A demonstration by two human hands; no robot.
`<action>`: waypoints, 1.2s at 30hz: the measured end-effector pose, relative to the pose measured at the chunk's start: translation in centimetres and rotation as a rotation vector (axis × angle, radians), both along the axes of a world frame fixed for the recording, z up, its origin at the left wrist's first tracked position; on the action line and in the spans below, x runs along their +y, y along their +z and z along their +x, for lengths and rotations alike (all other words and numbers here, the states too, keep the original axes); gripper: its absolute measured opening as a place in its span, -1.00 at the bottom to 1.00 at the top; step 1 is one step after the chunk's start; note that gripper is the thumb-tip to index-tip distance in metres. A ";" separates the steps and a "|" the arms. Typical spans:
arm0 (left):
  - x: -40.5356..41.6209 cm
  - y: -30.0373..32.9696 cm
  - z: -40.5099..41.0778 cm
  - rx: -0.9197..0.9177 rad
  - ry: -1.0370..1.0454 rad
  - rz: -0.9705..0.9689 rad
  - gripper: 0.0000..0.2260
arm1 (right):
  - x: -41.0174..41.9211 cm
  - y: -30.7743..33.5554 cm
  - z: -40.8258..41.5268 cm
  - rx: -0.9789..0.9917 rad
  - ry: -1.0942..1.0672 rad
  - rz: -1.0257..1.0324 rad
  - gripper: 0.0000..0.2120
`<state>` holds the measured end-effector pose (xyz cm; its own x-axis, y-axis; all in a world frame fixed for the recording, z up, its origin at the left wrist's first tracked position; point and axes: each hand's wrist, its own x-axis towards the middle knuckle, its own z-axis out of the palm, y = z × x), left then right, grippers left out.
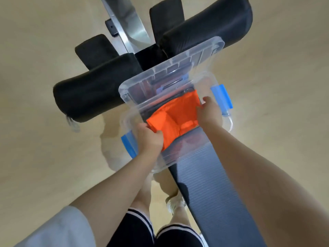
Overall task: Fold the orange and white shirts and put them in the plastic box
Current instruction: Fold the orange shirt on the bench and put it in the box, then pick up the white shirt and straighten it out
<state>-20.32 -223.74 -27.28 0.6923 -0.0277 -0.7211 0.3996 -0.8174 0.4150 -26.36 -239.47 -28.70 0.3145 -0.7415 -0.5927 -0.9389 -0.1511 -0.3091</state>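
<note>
The folded orange shirt (175, 116) lies inside the clear plastic box (132, 114), which sits on the ribbed grey bench pad. My left hand (149, 139) grips the shirt's near-left corner with curled fingers. My right hand (209, 113) holds the shirt's far-right edge inside the box. The box's clear lid (170, 68) leans open behind it, over the black rollers. Blue latches (222, 95) flank the box on both sides. No white shirt is in view.
The box rests on a workout bench with a grey ribbed pad (211, 189). Black foam rollers (96, 93) and a metal frame (130, 27) stand beyond the box. Tan flooring surrounds the bench. My legs and shoes show below.
</note>
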 end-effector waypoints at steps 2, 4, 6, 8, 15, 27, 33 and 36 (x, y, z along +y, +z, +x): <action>0.0 0.2 -0.2 -0.113 -0.109 0.005 -0.63 | 0.7 0.2 -0.2 -0.003 0.090 -0.100 -0.66; -0.1 0.2 -0.3 -0.134 -0.249 -0.007 -0.67 | 1.5 0.3 -0.4 -0.043 0.227 -0.138 -0.65; -0.4 -0.4 -0.5 0.022 -0.318 0.002 -0.70 | 2.1 -0.5 -0.7 -0.028 0.355 -0.028 -0.53; -0.6 -1.8 -0.6 0.206 -0.376 0.082 -0.61 | 2.4 -1.9 -1.1 0.099 0.421 0.139 -0.40; -1.0 -5.2 -0.7 0.316 -0.426 0.167 -0.38 | 1.3 -3.9 -1.1 0.307 0.474 0.184 -0.36; -3.2 8.1 -5.6 -0.050 -0.979 -0.497 -0.73 | 5.0 10.7 -16.3 -0.262 -0.143 -0.002 -0.74; -3.9 10.2 -18.6 0.074 -1.384 -0.433 -0.72 | 13.3 14.2 -32.5 -0.191 -0.405 0.006 -0.77; -1.7 10.5 -27.4 0.140 -1.557 -0.428 -0.70 | 19.0 14.2 -41.4 -0.146 -0.560 -0.021 -0.76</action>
<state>-47.75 -225.45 -16.74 -0.2637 -0.8071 -0.5283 -0.6090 -0.2854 0.7400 -67.79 -220.43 -14.53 -0.0519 -0.8298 -0.5557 -0.8253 0.3489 -0.4440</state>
